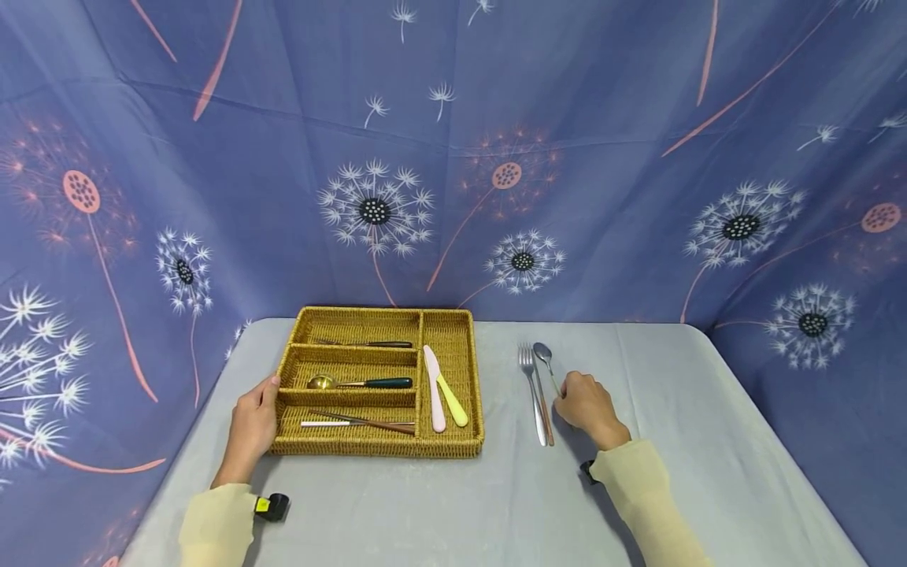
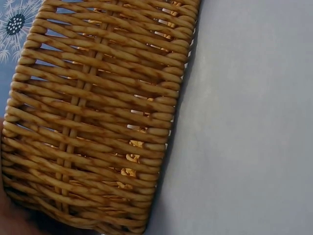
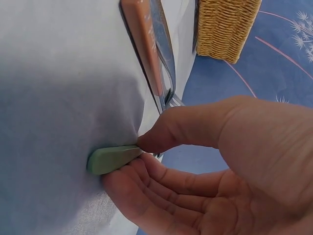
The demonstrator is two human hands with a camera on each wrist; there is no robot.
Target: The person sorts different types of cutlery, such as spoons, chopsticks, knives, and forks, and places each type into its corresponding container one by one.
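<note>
My left hand [image 1: 253, 421] holds the left side of a woven cutlery tray [image 1: 375, 446]; in the left wrist view its wicker wall [image 2: 93, 112] fills much of the picture, with a bit of the hand at the lower left. On the right, my right hand [image 1: 586, 405] pinches the green handle [image 3: 110, 159] of a spoon between thumb and fingers. The spoon's metal bowl [image 1: 542, 352] points away from me. Just left of it lie a silver fork [image 1: 527, 364] and a brown-handled utensil [image 1: 546, 417], whose far end is hard to make out.
Inside the tray are a dark-handled utensil [image 1: 388, 344], a gold spoon [image 1: 322, 382] with a dark green handle, thin sticks [image 1: 383, 424], and pink [image 1: 436, 402] and yellow [image 1: 453, 403] knives. A blue dandelion-print cloth [image 1: 453, 157] hangs behind the grey-white tabletop [image 1: 397, 512].
</note>
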